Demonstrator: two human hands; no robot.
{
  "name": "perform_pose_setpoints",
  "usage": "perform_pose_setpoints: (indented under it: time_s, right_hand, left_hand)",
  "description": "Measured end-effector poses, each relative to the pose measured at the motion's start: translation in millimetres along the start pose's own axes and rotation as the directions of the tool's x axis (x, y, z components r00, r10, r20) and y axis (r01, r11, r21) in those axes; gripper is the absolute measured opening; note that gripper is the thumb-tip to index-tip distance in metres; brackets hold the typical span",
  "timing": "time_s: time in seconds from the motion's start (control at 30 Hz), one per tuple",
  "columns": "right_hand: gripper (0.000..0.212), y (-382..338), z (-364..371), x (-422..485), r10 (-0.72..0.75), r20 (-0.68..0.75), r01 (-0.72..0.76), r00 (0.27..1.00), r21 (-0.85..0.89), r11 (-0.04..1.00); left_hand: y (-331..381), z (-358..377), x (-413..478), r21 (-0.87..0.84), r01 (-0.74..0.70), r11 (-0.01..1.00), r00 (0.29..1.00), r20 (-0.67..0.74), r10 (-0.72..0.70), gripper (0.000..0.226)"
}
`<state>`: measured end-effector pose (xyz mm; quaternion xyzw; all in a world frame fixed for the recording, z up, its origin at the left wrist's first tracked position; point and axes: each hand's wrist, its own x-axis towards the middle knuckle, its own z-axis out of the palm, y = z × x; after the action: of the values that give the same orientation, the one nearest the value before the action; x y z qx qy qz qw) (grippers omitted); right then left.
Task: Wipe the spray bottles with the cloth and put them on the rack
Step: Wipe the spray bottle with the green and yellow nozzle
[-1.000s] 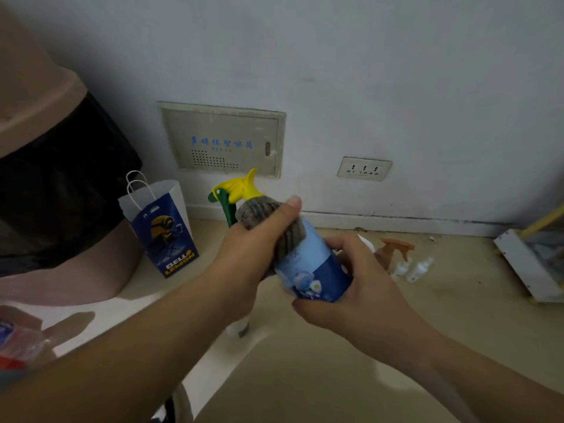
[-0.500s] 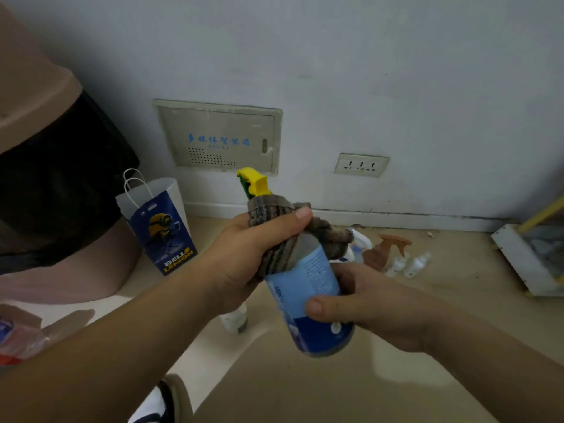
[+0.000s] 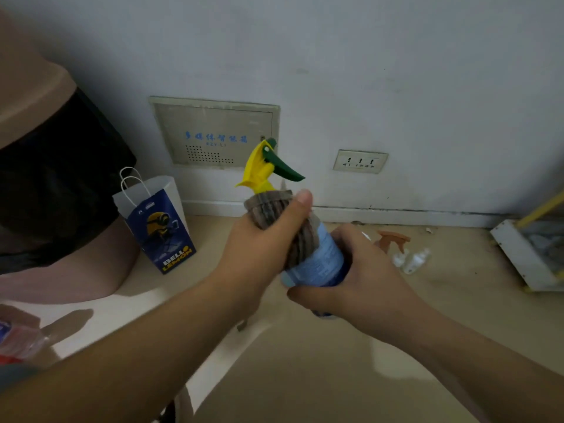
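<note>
Blue plastic spray bottle (image 3: 323,261), with yellow head and green trigger, is held tilted in mid-air above the beige floor (image 3: 335,377). Left hand (image 3: 259,248) grips a grey-brown striped cloth (image 3: 274,215) wrapped round the bottle's neck and shoulder, fingers curled tight (thumb on top). Right hand (image 3: 360,279) grips the bottle's lower body, fingers (image 3: 346,241) closed round it. Beyond the right fingers, on the floor, lie a brown-headed spray bottle (image 3: 392,239) and two small white bottles (image 3: 415,259). Left of the left fingers stands a blue-and-white paper bag (image 3: 158,227).

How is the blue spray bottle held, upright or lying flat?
Nearly upright, slightly tilted: the blue spray bottle has its yellow head on top, base in the right hand.
</note>
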<state>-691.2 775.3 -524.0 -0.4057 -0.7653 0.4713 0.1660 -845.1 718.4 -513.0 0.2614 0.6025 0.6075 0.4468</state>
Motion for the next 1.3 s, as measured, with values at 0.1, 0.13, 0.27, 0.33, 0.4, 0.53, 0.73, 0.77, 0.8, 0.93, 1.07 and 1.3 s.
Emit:
perform_pose_setpoints:
  time_s: [0.1, 0.13, 0.27, 0.33, 0.4, 0.53, 0.73, 0.77, 0.8, 0.93, 1.07, 1.3]
  right_hand:
    - [0.055, 1.8, -2.9, 1.2, 0.037, -0.010, -0.036, 0.999, 0.018, 0.999]
    - [0.052, 3.9, -3.6, 1.3, 0.070, -0.010, -0.069, 0.998, 0.064, 0.996]
    - [0.047, 11.2, -6.1, 5.1, 0.221, 0.003, -0.212, 0.975, 0.291, 0.933]
    - [0.054, 13.9, -12.6, 10.1, 0.258, 0.061, -0.260, 0.964, 0.413, 0.873]
    - [0.066, 14.8, -20.1, 14.0, 0.236, 0.168, -0.290, 0.957, 0.513, 0.808]
    - [0.075, 20.0, -26.1, 13.4, 0.147, 0.249, -0.265, 0.957, 0.550, 0.792]
    - [0.077, 23.0, -19.8, 13.4, 0.083, 0.300, -0.238, 0.950, 0.529, 0.815]
    - [0.075, 23.2, -19.7, 13.3, 0.083, 0.302, -0.244, 0.950, 0.544, 0.803]
    - [0.074, 23.1, -20.4, 12.8, 0.084, 0.309, -0.253, 0.947, 0.559, 0.790]
    - [0.081, 20.8, -24.6, 12.2, 0.111, 0.346, -0.326, 0.932, 0.663, 0.674]
    - [0.102, 19.6, -24.4, 11.8, 0.142, 0.351, -0.369, 0.925, 0.753, 0.545]
    - [0.110, 20.9, -21.6, 13.4, 0.168, 0.352, -0.387, 0.921, 0.771, 0.505]
  left_hand:
    - [-7.8, 5.2, -7.8, -0.066, 0.020, 0.998, 0.997, 0.081, -0.014, 0.040]
    - [-17.3, 7.6, -15.4, 0.020, -0.050, 0.999, 0.998, 0.050, 0.049, 0.036]
    - [-41.4, 11.6, -35.8, 0.221, -0.026, 0.975, 0.980, 0.196, -0.018, 0.036]
    - [-35.3, 7.9, -27.7, 0.093, 0.230, 0.969, 0.967, 0.087, -0.238, 0.032]
    - [-24.6, 0.2, -17.4, -0.184, 0.376, 0.908, 0.924, -0.007, -0.383, 0.031]
    - [-12.6, -7.2, -12.2, -0.262, 0.337, 0.904, 0.929, -0.063, -0.365, 0.028]
    - [-15.8, -0.7, -14.8, -0.212, 0.360, 0.908, 0.926, -0.038, -0.376, 0.019]
    - [-16.8, -1.0, -14.8, -0.210, 0.359, 0.909, 0.925, -0.051, -0.377, 0.020]
    - [-16.3, -1.3, -15.3, -0.217, 0.359, 0.908, 0.923, -0.065, -0.380, 0.022]
    - [-6.6, -2.2, -15.7, -0.210, 0.359, 0.909, 0.911, -0.130, -0.390, 0.023]
    - [-0.3, 0.4, -12.4, -0.194, 0.346, 0.918, 0.911, -0.165, -0.378, 0.051]
    - [-2.2, -1.5, -7.2, -0.136, 0.369, 0.919, 0.917, -0.104, -0.384, 0.028]
